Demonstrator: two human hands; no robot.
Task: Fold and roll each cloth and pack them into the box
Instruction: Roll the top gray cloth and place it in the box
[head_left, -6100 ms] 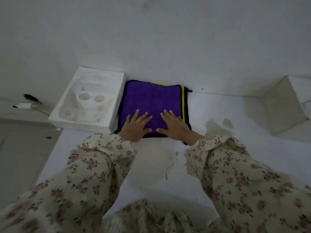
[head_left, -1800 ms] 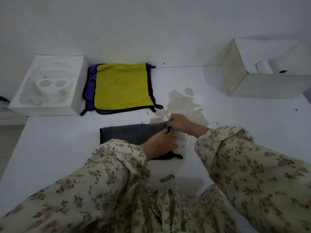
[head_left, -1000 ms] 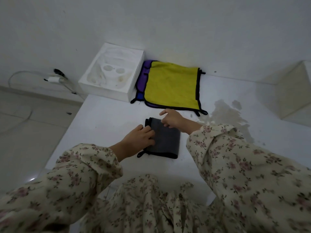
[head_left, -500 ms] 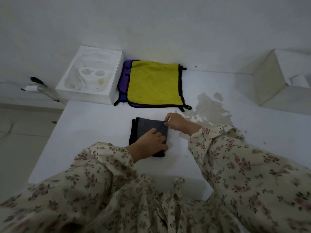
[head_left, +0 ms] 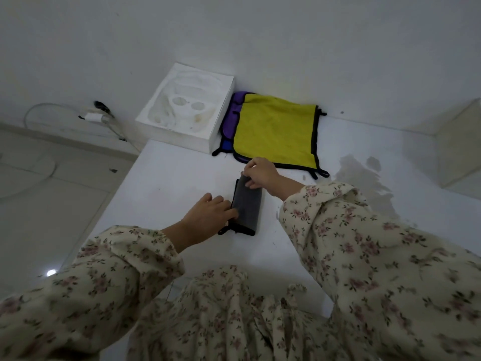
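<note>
A narrow folded grey cloth (head_left: 247, 204) lies on the white bench (head_left: 161, 183), near its front edge, with its length running away from the person and a black loop sticking out at its near end. The left hand (head_left: 210, 212) rests beside the cloth's left edge, its grip spread, with fairly straight fingers laid on the fabric. The right hand (head_left: 259, 174) is at the cloth's far end, its grip pinching that end with curled fingers and the thumb. Both arms wear floral sleeves (head_left: 364, 256). Beyond the hands, against the wall, a yellow cloth (head_left: 276, 136) with black trim lies flat on top of a purple cloth (head_left: 233, 113), which shows only along the left side. A white moulded tray (head_left: 187, 110) sits just left of this pile, touching it. A pale box (head_left: 458, 152) is partly cut off at the right edge of the view, well apart from the grey cloth. A greyish stain (head_left: 364, 183) marks the bench between the pile and the box. A plug and cable (head_left: 96, 114) hang at the wall to the left.
</note>
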